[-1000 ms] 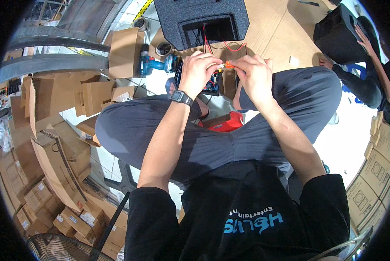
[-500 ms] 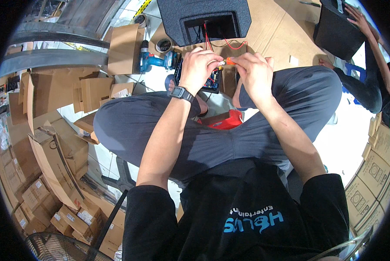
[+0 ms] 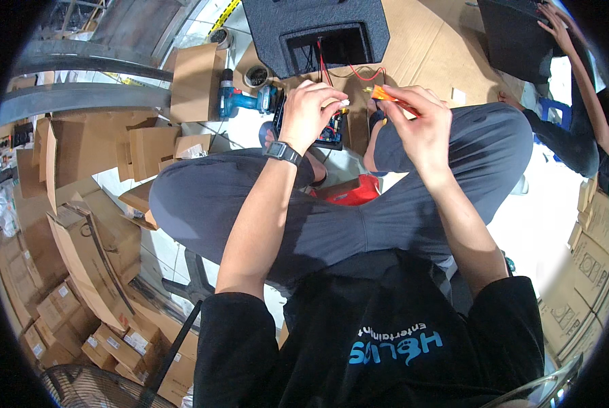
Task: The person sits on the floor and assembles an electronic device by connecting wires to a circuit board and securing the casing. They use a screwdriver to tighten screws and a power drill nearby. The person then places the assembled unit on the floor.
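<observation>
My left hand (image 3: 306, 112) is closed in a pinch on a small white connector (image 3: 346, 103) above a black-framed circuit board (image 3: 333, 129). The hand hides part of that board. My right hand (image 3: 420, 119) grips a slim orange tool (image 3: 382, 93) with a pale yellowish tip; its exact kind is unclear. The tip points left and is apart from the connector. Just beyond my hands stands a dark textured speaker cabinet (image 3: 263, 34), with red wires (image 3: 323, 64) coming out of its rectangular opening.
A blue cordless drill (image 3: 243, 100) lies to the left, beside a roll of tape (image 3: 257, 76) and an open cardboard box (image 3: 194, 83). Between my legs is a red object (image 3: 355, 190). Another person's hand (image 3: 556, 27) touches a black cabinet (image 3: 518, 37) at far right.
My right hand has drawn back to the right with the orange tool, away from the white connector. My left hand has stayed nearly in place.
</observation>
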Tool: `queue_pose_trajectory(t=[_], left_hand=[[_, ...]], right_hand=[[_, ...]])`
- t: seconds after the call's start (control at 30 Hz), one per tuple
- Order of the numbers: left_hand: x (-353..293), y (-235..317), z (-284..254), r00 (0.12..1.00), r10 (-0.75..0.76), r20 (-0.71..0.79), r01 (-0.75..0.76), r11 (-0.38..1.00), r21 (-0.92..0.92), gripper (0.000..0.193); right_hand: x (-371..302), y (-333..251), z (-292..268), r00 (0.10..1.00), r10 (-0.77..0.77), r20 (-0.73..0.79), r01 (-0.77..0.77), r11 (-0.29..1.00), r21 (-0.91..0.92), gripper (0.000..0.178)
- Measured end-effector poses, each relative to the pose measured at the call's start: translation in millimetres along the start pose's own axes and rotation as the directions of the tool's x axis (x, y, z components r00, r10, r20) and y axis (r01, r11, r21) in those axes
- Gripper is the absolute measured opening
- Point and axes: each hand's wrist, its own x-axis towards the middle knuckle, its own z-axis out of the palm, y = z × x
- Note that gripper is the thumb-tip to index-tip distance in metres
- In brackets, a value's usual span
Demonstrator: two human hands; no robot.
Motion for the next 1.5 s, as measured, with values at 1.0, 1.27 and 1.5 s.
queue_pose_trajectory(t=[1.0,1.27,1.5], left_hand=[[-13,-61,-5,0.917,-0.265,0.298,0.279,0.960,-0.006,0.033],[7,-42,-25,0.847,-0.437,0.303,0.427,0.898,0.103,0.031],[19,-14,-34,0.793,-0.513,0.330,0.503,0.856,0.120,0.030]], right_hand=[[-183,261,63,0.367,0.929,0.052,-0.378,0.098,0.921,0.027],[-249,281,112,0.094,0.967,0.236,-0.634,-0.124,0.764,0.018],[-252,335,116,0.102,0.979,0.175,-0.884,0.008,0.467,0.034]])
